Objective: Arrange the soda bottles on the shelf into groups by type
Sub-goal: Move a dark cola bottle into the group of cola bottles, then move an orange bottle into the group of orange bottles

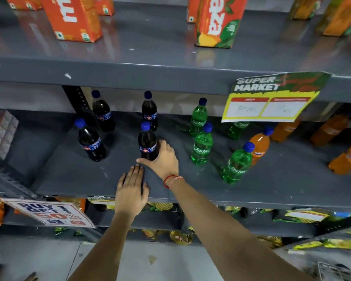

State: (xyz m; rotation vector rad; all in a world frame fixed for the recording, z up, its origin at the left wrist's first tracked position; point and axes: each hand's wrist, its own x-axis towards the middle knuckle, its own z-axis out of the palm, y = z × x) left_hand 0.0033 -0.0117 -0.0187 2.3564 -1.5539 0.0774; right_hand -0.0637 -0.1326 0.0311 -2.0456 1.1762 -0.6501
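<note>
On the grey middle shelf [89,179] stand several dark cola bottles with blue caps. My right hand [162,159] wraps the base of the front one [147,141], which stands upright. Another cola bottle [90,140] is to its left and two more [102,111] [149,110] stand behind. My left hand [132,189] lies flat on the shelf's front edge, fingers apart, holding nothing. To the right stand several green Sprite bottles [202,145] [236,163], then orange soda bottles [259,147] [346,159].
Orange juice cartons [73,19] [217,23] fill the shelf above. A supermarket price tag [272,98] hangs over the right rear bottles. A red box [0,132] sits at the far left. Snack packets [170,236] and a promo sign [51,213] occupy the shelf below.
</note>
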